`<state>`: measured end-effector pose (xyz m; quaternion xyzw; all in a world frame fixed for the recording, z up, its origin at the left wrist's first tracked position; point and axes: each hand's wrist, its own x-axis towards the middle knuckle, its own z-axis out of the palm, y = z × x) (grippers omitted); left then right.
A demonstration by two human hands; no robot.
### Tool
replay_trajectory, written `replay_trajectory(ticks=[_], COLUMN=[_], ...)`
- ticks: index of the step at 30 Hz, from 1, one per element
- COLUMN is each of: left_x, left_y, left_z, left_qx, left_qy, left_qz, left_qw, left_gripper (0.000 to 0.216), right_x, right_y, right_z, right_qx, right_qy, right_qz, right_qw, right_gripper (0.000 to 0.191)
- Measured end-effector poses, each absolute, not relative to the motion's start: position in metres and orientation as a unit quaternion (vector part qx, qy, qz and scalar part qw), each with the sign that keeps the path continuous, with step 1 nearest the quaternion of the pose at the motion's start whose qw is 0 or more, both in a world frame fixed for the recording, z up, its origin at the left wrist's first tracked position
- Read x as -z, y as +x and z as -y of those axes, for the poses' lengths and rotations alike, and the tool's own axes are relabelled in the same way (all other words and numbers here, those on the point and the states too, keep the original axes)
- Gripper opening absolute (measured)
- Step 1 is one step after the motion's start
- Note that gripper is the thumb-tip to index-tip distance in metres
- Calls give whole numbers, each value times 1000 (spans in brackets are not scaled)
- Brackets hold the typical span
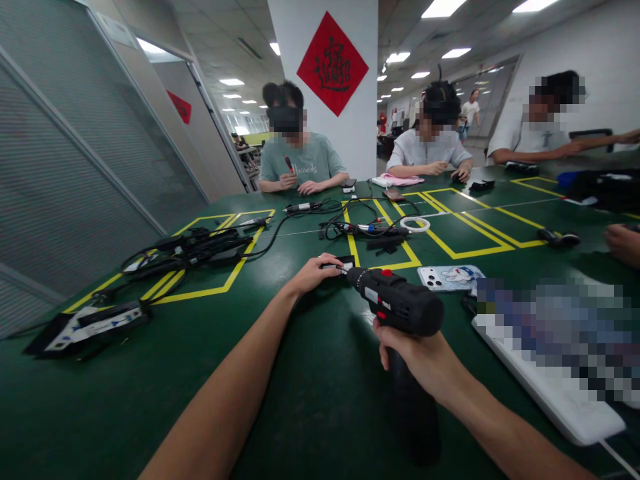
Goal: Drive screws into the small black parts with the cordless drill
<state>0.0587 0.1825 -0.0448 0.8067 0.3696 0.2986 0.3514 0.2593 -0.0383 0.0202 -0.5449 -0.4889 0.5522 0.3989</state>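
My right hand is wrapped round the grip of a black cordless drill with red buttons, held level over the green table. The drill's tip points left at a small black part lying on the table. My left hand rests on that part, with its fingers curled over it and pinching it beside the drill tip.
A phone in a cartoon case lies right of the drill, next to a white slab. Black cables and tools sit at the left inside yellow tape lines, and a black-and-white device lies nearer. Three people sit across the table.
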Motion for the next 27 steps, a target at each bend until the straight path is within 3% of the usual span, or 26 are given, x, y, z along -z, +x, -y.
replay_trajectory(ticks=[27], left_x=[44], left_y=[59], left_z=[-182], left_qx=[-294], left_qy=[809], left_qz=[-369], left_qw=[351], left_gripper=[29], right_x=[-20], right_y=[260], right_z=[39], right_qx=[-542], right_qy=[-543], right_qz=[506], right_qw=[393], right_gripper=[14])
